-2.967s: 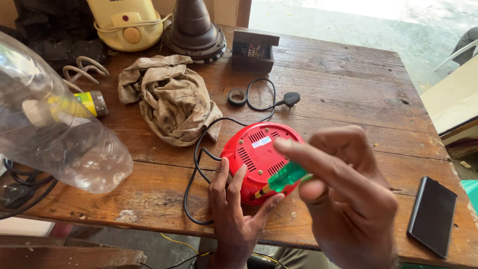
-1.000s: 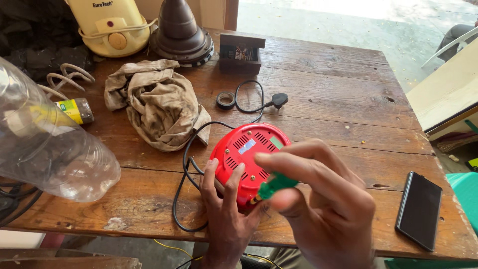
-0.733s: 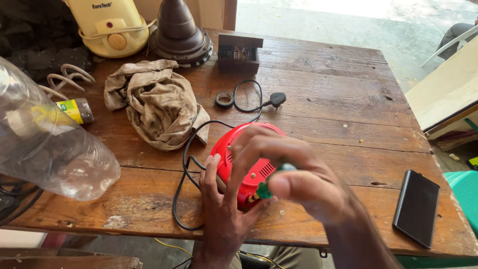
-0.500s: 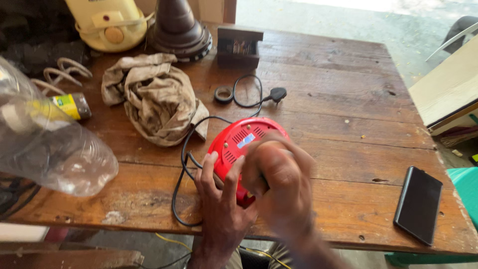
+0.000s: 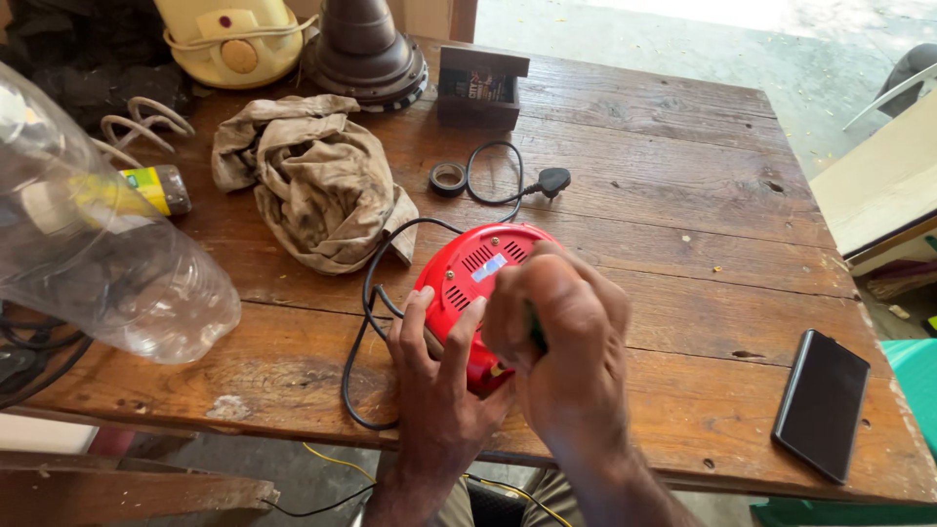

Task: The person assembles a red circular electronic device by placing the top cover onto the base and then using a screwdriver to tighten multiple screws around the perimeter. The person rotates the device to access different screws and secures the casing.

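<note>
A round red appliance [image 5: 471, 271] with vent slots lies near the front edge of the wooden table [image 5: 673, 195], bottom side up. My left hand [image 5: 437, 390] rests against its near left side, fingers spread on the casing. My right hand [image 5: 566, 351] is closed over a green-handled tool [image 5: 536, 332] and presses it down onto the appliance; only a sliver of green shows, and the tip is hidden. A black power cord [image 5: 369, 322] loops from the appliance to a plug [image 5: 552, 180] farther back.
A crumpled tan rag [image 5: 317, 185] lies left of centre. A clear plastic bottle [image 5: 88, 244] looms at the left. A black tape roll [image 5: 448, 178], a small box [image 5: 481, 86], a dark cone-shaped base [image 5: 364, 49] and a yellow appliance [image 5: 234, 39] stand behind. A black phone [image 5: 822, 402] lies at the right.
My right hand turned over from an open pinch on the green tool to a closed fist above the red appliance. The left hand stayed on the casing.
</note>
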`<state>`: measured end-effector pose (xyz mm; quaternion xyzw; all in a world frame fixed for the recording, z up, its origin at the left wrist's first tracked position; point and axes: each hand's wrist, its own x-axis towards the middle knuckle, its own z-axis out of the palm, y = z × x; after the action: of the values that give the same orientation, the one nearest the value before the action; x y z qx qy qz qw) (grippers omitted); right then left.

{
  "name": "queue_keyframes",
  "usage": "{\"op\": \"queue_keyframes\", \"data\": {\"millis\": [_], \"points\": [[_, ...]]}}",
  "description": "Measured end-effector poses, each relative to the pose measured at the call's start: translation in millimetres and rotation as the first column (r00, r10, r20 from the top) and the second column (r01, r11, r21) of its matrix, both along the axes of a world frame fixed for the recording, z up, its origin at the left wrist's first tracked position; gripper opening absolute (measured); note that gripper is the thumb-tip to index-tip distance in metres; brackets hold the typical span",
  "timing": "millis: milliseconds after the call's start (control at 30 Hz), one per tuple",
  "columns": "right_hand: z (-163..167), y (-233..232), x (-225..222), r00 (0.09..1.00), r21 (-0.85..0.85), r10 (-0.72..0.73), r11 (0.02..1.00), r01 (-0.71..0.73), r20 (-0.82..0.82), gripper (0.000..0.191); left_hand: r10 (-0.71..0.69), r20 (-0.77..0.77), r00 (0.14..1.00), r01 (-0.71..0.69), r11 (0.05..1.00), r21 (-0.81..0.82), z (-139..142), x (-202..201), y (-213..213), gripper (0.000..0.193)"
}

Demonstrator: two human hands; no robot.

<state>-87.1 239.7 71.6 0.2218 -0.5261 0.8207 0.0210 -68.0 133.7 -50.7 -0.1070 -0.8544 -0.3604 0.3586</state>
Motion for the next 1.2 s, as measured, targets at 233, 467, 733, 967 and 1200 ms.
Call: {"op": "queue_keyframes", "data": {"millis": [233, 467, 733, 967, 1200], "points": [[21.8, 20.2, -17.6, 0.786, 0.253, 0.538, 0.842, -0.477, -0.305, 0.052, 0.021, -0.088, 0.996, -0.025, 0.998, -0.053, -4.0, -2.8, 0.7, 0.082], [-11.1, 10.0, 6.6, 0.995, 0.092, -0.007, 0.996, 0.016, -0.098, 0.048, 0.023, 0.008, 1.000, -0.023, 1.000, -0.003, 2.2, 1.7, 2.4, 0.087], [12.8, 90.7, -9.2, 0.996, -0.293, -0.087, 0.953, 0.076, -0.025, 0.057, -0.004, 0.055, 0.999, 0.001, 0.999, 0.039, 7.8, 0.7, 0.8, 0.093], [-44.1, 200.1, -121.3, 0.710, -0.109, -0.389, 0.831, 0.545, 0.586, 0.027, -0.016, -0.009, 1.000, 0.015, 0.998, -0.056, 14.1, -10.9, -3.6, 0.096], [-106.6, 232.4, -170.7, 0.637, 0.366, -0.681, 0.731, 0.575, 0.360, 0.046, -0.096, 0.087, 0.992, 0.100, 0.994, -0.042, 32.8, -35.1, -17.9, 0.093]]}}
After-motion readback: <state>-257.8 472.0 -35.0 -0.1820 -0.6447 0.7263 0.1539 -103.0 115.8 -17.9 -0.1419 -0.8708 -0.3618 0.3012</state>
